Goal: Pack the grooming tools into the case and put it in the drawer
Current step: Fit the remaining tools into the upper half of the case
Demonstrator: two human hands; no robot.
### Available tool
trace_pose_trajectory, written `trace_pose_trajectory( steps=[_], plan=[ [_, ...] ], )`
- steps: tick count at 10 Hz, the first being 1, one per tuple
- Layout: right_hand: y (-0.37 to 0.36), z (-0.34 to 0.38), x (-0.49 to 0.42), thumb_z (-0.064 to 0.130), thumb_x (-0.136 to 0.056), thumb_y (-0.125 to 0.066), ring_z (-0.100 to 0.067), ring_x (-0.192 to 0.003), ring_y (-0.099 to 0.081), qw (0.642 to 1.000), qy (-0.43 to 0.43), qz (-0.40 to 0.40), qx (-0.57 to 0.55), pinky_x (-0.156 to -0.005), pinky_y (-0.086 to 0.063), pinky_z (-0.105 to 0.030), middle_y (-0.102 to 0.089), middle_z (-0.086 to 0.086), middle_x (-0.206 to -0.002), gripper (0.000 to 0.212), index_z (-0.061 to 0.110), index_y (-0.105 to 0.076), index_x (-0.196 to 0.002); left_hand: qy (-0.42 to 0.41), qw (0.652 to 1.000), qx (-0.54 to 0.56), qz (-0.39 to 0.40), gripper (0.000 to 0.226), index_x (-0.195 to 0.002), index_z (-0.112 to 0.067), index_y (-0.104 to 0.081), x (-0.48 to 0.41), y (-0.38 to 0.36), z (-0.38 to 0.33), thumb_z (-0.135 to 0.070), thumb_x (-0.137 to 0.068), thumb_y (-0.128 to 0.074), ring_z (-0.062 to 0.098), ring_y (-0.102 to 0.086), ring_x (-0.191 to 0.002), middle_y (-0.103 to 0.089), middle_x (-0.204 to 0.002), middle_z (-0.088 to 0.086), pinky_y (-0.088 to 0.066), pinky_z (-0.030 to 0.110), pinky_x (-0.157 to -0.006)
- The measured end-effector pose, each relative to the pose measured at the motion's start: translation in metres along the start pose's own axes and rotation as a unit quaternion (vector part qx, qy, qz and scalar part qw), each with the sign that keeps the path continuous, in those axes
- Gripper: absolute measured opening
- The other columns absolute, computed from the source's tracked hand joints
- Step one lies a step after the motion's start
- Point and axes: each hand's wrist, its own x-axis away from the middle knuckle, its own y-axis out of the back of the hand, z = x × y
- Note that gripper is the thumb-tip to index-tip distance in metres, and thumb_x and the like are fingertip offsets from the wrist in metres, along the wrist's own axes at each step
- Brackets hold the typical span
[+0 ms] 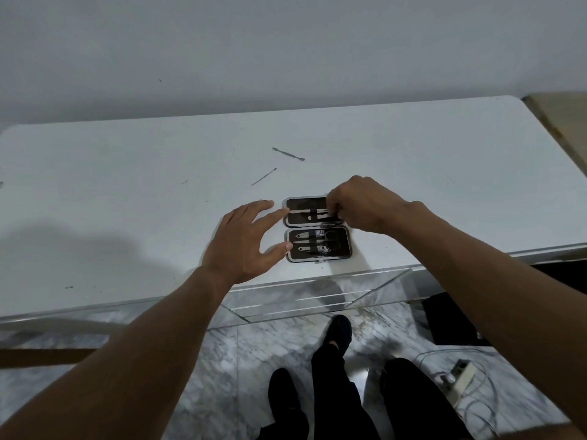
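**Case half filled, two tools still loose**

From my seat, the left hand (244,239) is spread flat, its fingertips bracing the nine o'clock edge of the open case (317,229) near the front of the counter (127,201). The near half already holds scissors and clippers under their strap. At twelve o'clock from the case lie a thin pick (263,176) and a flat pusher (288,154), both unpacked. The right hand (359,204) pinches a tool (303,211) into the far half (its exact grip is hidden). Closing and the clear drawer (305,300) remain, I judge.
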Motion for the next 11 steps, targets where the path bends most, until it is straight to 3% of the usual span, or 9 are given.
trace_pose_trajectory(
  steps=[3, 5, 6, 9, 11],
  plan=[
    [0.007, 0.019, -0.010, -0.002, -0.080, -0.054, -0.029, -0.075, -0.053, 1.000, -0.004, 0.024, 0.008, -0.066, -0.048, -0.032, -0.053, -0.008, -0.085, 0.022, 0.012, -0.067, -0.090, -0.001, 1.000, -0.004, -0.004, 0.061, -0.141, -0.035, -0.044, 0.000, 0.000, 0.001, -0.063, -0.087, -0.048, 0.017, -0.040, -0.135, -0.046, -0.146, -0.004, -0.035, 0.042, -0.109],
    [0.006, 0.021, -0.010, 0.002, -0.083, -0.056, -0.029, -0.077, -0.053, 1.000, 0.003, 0.019, 0.013, -0.065, -0.042, -0.029, -0.063, -0.013, -0.098, 0.022, 0.015, -0.068, -0.096, -0.001, 1.000, -0.003, -0.003, 0.060, -0.141, -0.035, -0.044, 0.000, 0.000, 0.001, -0.063, -0.087, -0.048, 0.017, -0.040, -0.135, -0.046, -0.146, -0.004, -0.035, 0.041, -0.109],
    [0.007, 0.021, -0.007, 0.006, -0.085, -0.054, -0.030, -0.074, -0.050, 0.999, 0.001, 0.006, 0.045, -0.063, -0.037, -0.030, -0.061, -0.012, -0.093, 0.019, 0.016, -0.066, -0.095, -0.002, 1.000, 0.001, -0.006, 0.060, -0.141, -0.035, -0.044, 0.000, 0.000, 0.001, -0.062, -0.087, -0.049, 0.017, -0.040, -0.135, -0.046, -0.146, -0.004, -0.034, 0.040, -0.109],
    [-0.003, 0.019, -0.010, 0.002, -0.084, -0.051, -0.034, -0.082, -0.058, 1.000, 0.003, 0.002, 0.007, -0.071, -0.051, -0.036, -0.063, -0.015, -0.096, 0.023, 0.015, -0.066, -0.096, -0.002, 1.000, -0.002, -0.008, 0.060, -0.141, -0.035, -0.045, 0.000, 0.000, 0.001, -0.062, -0.087, -0.049, 0.017, -0.041, -0.135, -0.046, -0.145, -0.004, -0.034, 0.040, -0.109],
    [-0.005, 0.021, -0.011, 0.003, -0.085, -0.051, -0.030, -0.077, -0.051, 1.000, 0.012, 0.002, 0.004, -0.068, -0.046, -0.033, -0.062, -0.014, -0.097, 0.022, 0.016, -0.064, -0.097, -0.001, 1.000, 0.001, -0.007, 0.061, -0.141, -0.035, -0.045, 0.000, 0.000, 0.001, -0.063, -0.087, -0.048, 0.017, -0.040, -0.135, -0.046, -0.145, -0.004, -0.035, 0.041, -0.109]
  ],
)
